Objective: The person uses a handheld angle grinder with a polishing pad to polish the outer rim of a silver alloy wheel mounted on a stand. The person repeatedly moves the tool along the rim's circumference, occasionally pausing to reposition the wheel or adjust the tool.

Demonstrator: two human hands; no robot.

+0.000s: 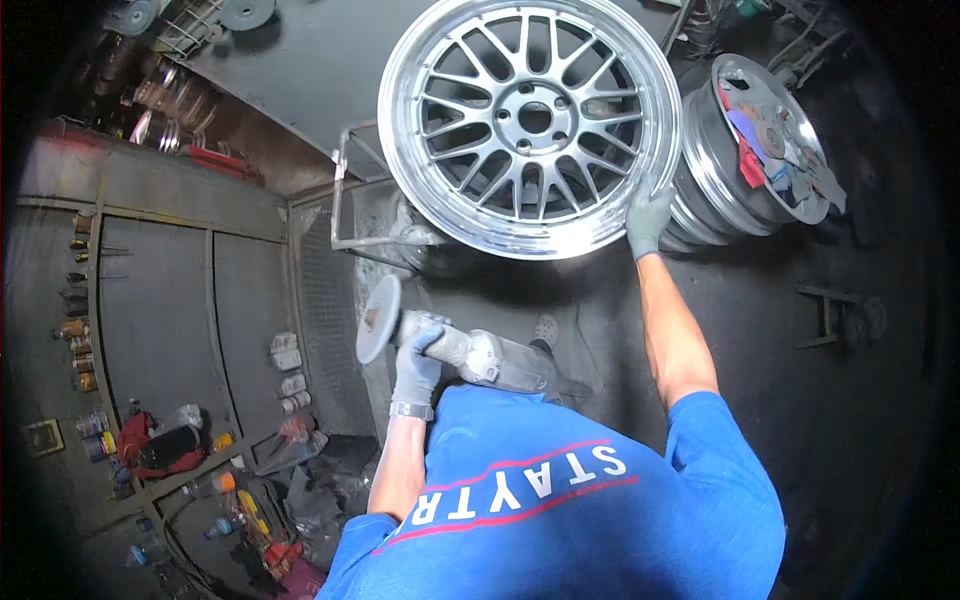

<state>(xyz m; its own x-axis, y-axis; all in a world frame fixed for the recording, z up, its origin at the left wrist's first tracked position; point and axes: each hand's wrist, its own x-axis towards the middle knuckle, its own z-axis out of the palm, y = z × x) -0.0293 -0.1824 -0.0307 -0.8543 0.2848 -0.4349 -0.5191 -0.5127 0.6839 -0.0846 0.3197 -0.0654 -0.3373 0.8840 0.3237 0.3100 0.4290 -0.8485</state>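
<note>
A round silver metal wheel with mesh spokes (540, 143) has the grey-gloved right hand (649, 220) clasped on its lower-right lip, while the grey-gloved left hand (416, 370), well apart, is closed around a grey cylindrical power tool (515, 366) below the wheel. A careless upward swing could make the tool's pale round disc (378, 325) gouge the wheel's polished lip or snag the thin metal frame (338, 195) at its left; room for moving lies below the wheel, and a tilted silver rim (712, 150) crowds its right edge.
</note>
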